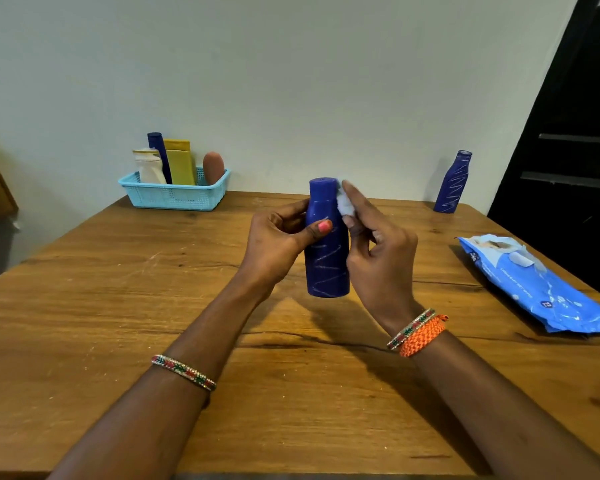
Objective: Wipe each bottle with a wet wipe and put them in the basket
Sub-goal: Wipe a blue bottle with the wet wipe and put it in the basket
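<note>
My left hand (pixel 280 239) grips a dark blue bottle (pixel 327 265) with white scribble marks, held upright above the middle of the table. My right hand (pixel 374 244) presses a crumpled white wet wipe (pixel 345 202) against the bottle's neck, just below its cap. A light blue basket (pixel 174 195) stands at the table's far left by the wall. It holds a white bottle (pixel 149 167), a dark blue bottle (pixel 160 150), a yellow bottle (pixel 180 162) and a reddish-brown bottle (pixel 213 167). Another scribbled blue bottle (pixel 452 183) stands at the far right edge.
A blue pack of wet wipes (pixel 537 285) lies at the right side of the wooden table (pixel 118 306). A pale wall runs behind the table. A dark doorway or shelf unit (pixel 575 150) rises to the right.
</note>
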